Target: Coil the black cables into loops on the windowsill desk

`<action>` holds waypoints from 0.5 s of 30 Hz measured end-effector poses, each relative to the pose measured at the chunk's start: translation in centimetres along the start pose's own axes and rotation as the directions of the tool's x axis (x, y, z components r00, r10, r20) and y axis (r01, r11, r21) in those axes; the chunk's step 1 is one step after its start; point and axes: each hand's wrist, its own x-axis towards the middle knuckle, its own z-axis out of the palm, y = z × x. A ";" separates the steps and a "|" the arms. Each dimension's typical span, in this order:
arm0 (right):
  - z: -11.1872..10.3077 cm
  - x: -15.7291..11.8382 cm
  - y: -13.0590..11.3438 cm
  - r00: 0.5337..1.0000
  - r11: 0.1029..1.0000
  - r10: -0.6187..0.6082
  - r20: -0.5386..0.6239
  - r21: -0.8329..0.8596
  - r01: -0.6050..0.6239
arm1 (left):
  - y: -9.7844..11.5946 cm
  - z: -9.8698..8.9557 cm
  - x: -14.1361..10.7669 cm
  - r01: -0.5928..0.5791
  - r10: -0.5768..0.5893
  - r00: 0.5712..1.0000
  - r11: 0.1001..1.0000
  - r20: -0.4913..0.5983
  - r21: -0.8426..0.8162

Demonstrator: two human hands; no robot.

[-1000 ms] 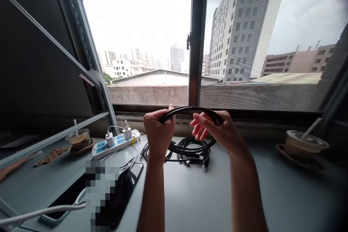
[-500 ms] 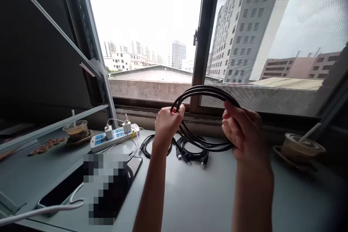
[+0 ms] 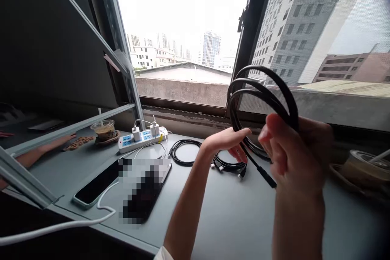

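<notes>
A loosely coiled black cable is held up above the desk, its loops standing upright in front of the window. My right hand has its fingers wrapped round the right side of the loops. One end of the cable, with a dark plug, hangs down between my hands. At the left side of the loops is my left hand, its thumb stretched out against the cable and its fingers apart. Behind it, partly covered, another black cable coil with metal-tipped plugs lies on the desk. A further black cable coil rests to its left.
A white power strip with chargers stands by the window. Phones lie front left, one a dark phone, beside a white cable. Drink cups stand left and right. Beyond the metal frame, another person's arm reaches in.
My left hand has loosened from the loops and spread its fingers. The held coil is higher, further right and fanned out, with its plug end hanging. The view has turned left.
</notes>
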 end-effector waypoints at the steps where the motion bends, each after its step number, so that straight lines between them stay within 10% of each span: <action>1: -0.1 0.2 0.2 1.000 0.999 0.018 0.005 0.035 -0.018 | -0.2 -0.6 0.3 0.028 -0.030 0.994 0.999 0.101 0.019; 4: -0.5 1.3 0.9 0.997 0.985 0.077 -0.022 0.154 -0.073 | -1.0 -2.0 1.3 -0.003 0.003 0.974 1.000 0.228 0.003; 10: -0.8 3.8 4.3 0.910 0.903 0.340 -0.238 0.354 -0.244 | -2.4 -2.4 3.1 -0.185 0.191 0.981 0.907 -0.020 -0.378; 15: -1.0 4.7 6.5 0.870 0.804 0.485 -0.094 0.438 -0.401 | -1.9 -3.0 3.0 -0.381 0.337 0.925 0.807 -0.177 -0.452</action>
